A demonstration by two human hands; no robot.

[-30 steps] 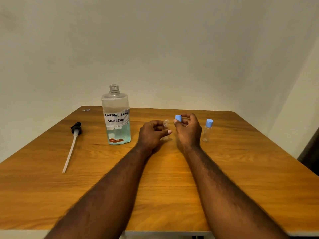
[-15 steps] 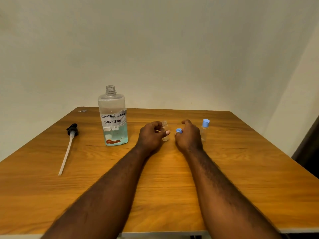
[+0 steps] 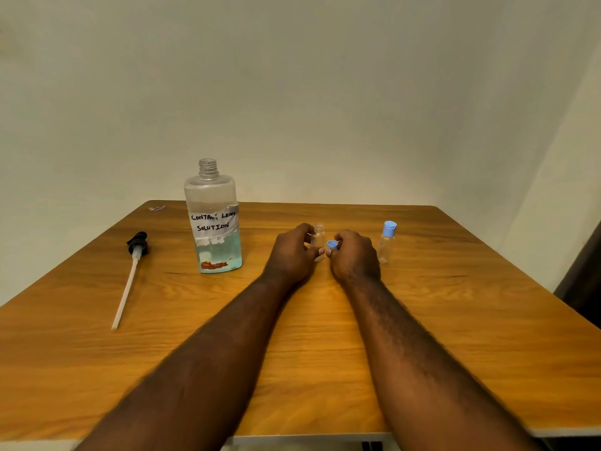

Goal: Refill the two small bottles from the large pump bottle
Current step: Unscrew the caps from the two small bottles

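Observation:
The large clear bottle [image 3: 214,222], labelled "contact lens solution", stands uncapped on the table with blue liquid in its lower part. Its black pump with a long white tube [image 3: 130,275] lies on the table to the left. My left hand [image 3: 291,255] grips a small clear bottle [image 3: 318,237] that stands upright with no cap. My right hand [image 3: 354,255] rests low beside it and pinches that bottle's blue cap [image 3: 332,245]. A second small bottle with a blue cap [image 3: 387,240] stands just right of my right hand.
The wooden table [image 3: 455,320] ends at a pale wall behind and a wall on the right. A small scrap [image 3: 157,208] lies near the far left corner. A dark object [image 3: 582,281] stands off the table's right edge.
My right hand lowered the blue cap from above the small bottle down to table height beside it. My left hand kept hold of the open small bottle.

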